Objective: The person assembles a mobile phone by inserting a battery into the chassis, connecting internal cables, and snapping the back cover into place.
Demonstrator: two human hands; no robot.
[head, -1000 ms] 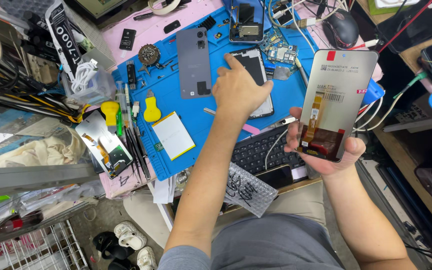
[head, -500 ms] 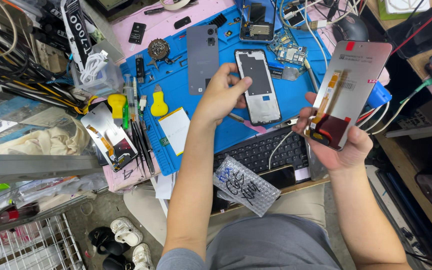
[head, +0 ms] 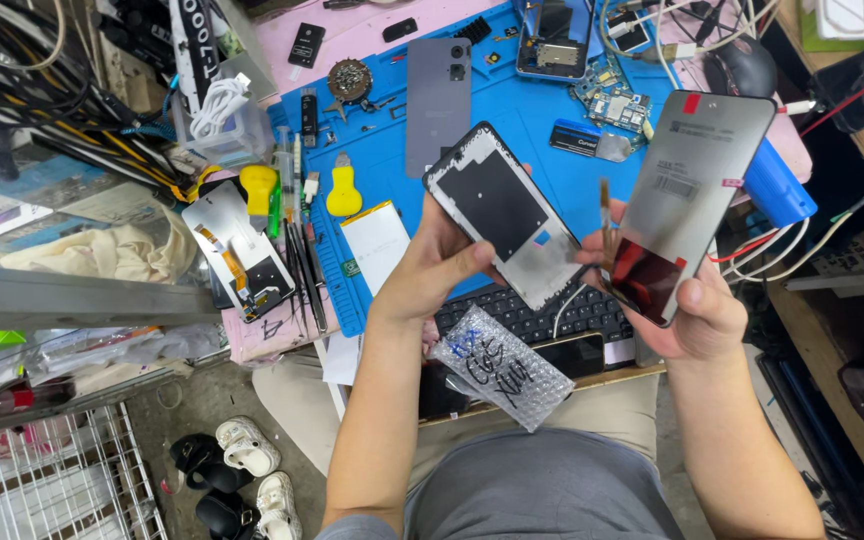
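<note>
My left hand (head: 439,262) grips a phone frame (head: 502,212) with a silver rim and black inner plate, lifted above the blue work mat (head: 392,160) and tilted toward my right hand. My right hand (head: 694,305) holds a replacement phone screen (head: 687,195), grey back side up, with a red tab at its top and an orange flex cable hanging at its lower left edge. The frame and the screen sit side by side, nearly touching near the flex cable.
On the mat lie a grey phone back cover (head: 438,103), a white battery (head: 375,240), yellow pry tools (head: 342,192), tweezers (head: 302,270), circuit boards (head: 607,85) and another opened phone (head: 554,38). A second screen (head: 237,250) lies left. A bubble-wrap bag (head: 500,365) rests over a black keyboard (head: 552,315).
My left hand picked the phone frame off the mat and lifted it toward me. My right hand brought the screen closer to it.
</note>
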